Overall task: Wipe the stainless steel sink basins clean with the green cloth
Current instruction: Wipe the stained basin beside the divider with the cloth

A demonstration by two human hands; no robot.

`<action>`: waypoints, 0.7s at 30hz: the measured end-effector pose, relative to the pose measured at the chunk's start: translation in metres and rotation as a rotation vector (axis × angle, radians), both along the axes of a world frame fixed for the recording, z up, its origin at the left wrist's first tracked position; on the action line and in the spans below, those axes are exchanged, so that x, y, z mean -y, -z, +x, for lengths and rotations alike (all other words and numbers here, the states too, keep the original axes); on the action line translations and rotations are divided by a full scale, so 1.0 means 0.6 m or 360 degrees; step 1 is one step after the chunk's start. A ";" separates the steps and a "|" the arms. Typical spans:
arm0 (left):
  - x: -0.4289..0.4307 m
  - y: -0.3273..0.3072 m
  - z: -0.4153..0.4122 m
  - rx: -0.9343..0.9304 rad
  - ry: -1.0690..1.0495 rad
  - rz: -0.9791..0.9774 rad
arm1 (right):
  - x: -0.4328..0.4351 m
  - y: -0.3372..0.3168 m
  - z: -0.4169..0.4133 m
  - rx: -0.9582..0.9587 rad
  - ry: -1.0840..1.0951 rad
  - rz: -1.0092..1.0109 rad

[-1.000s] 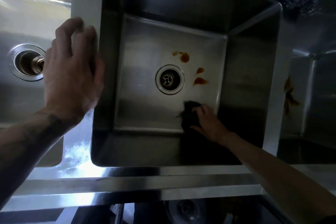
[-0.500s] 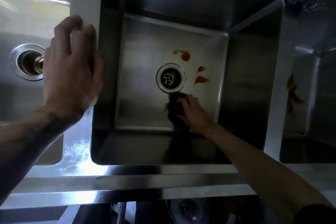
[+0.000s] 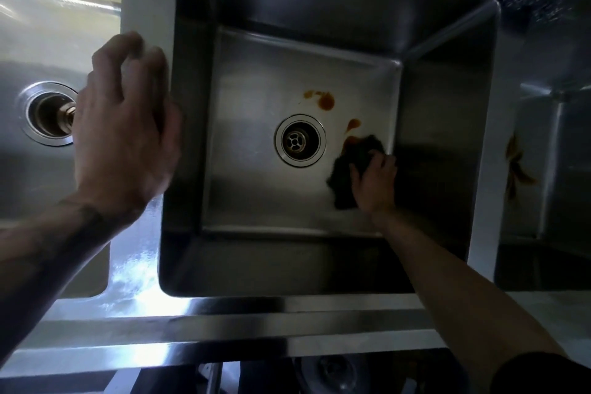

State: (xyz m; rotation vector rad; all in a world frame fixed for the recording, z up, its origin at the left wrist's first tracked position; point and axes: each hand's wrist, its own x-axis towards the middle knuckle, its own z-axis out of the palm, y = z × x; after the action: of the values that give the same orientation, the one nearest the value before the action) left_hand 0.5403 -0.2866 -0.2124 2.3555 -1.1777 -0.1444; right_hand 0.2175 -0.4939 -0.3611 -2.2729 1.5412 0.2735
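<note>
Three orange stains (image 3: 324,101) mark the middle basin (image 3: 256,195) floor. Your right hand (image 3: 375,184) grips the cloth (image 3: 348,169) by the right wall, on the lowest stain, while your left hand (image 3: 124,137) rests relaxed on the left rim. Press too lightly and you likely smear residue toward the drain (image 3: 300,140).

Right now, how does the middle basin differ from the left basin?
The middle basin has orange-brown stains on its floor; the left basin shows none. The right hand holds the cloth in the middle basin, not in the left basin. The middle drain has a cross grate; the left drain shows a brass-coloured part. Both are stainless steel.
</note>
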 end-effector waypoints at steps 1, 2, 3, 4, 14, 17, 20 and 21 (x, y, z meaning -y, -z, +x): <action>0.000 0.001 0.001 -0.0001 0.0004 0.0004 | 0.005 0.004 0.020 -0.0029 0.0223 -0.0061; 0.000 0.001 0.002 -0.0001 0.0004 0.0011 | 0.002 0.007 0.043 -0.0022 0.0358 -0.0101; 0.000 0.002 0.001 -0.0001 0.0002 0.0018 | -0.008 0.006 0.064 0.0030 0.0391 -0.0121; 0.000 0.002 0.001 -0.0001 0.0004 0.0023 | -0.023 0.006 0.076 0.0094 0.0297 -0.0110; 0.002 -0.003 -0.002 -0.0018 0.0001 0.0023 | 0.018 0.022 0.084 0.0068 0.0419 -0.0252; 0.000 -0.004 -0.002 -0.0010 -0.0005 0.0025 | -0.036 0.017 0.092 0.0272 -0.0153 -0.0032; 0.001 -0.005 -0.003 -0.0018 -0.0006 0.0019 | 0.002 0.010 0.045 0.0249 -0.0575 0.0138; 0.001 -0.005 -0.002 -0.0018 -0.0007 0.0018 | 0.023 0.010 0.042 0.0232 -0.0446 0.0052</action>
State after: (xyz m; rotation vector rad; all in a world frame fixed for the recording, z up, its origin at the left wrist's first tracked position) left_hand 0.5389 -0.2872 -0.2095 2.3640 -1.1692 -0.1635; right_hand 0.2424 -0.5079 -0.3672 -2.4220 1.1387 0.2004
